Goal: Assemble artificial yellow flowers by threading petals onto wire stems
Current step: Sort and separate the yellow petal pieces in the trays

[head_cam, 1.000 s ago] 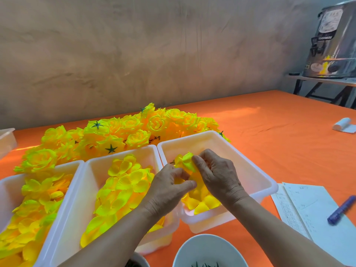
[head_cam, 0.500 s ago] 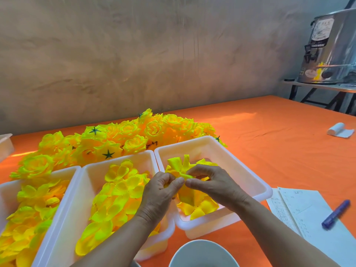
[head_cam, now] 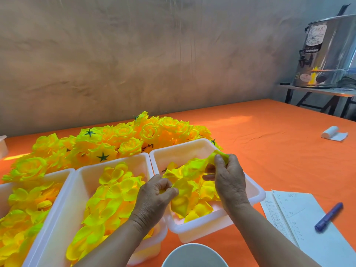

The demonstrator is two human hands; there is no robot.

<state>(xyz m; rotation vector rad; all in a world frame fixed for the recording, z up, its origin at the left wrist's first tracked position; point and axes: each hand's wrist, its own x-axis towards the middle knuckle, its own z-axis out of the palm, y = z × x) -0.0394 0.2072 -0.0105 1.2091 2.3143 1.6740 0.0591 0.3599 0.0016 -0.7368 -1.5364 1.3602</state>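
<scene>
Above the right white bin (head_cam: 179, 151), the left hand (head_cam: 156, 195) pinches the near edge of a yellow petal piece (head_cam: 192, 168) while the right hand (head_cam: 229, 178) pinches its far tip; it seems stretched between them, though blurred; loose petals (head_cam: 200, 209) lie inside the bin, finished flowers (head_cam: 125, 135) just behind it

Bright daylight, sunlit patch on orange tablecloth (head_cam: 227, 122), sheen on metal urn (head_cam: 331, 54), slight blur, bowed edges
</scene>
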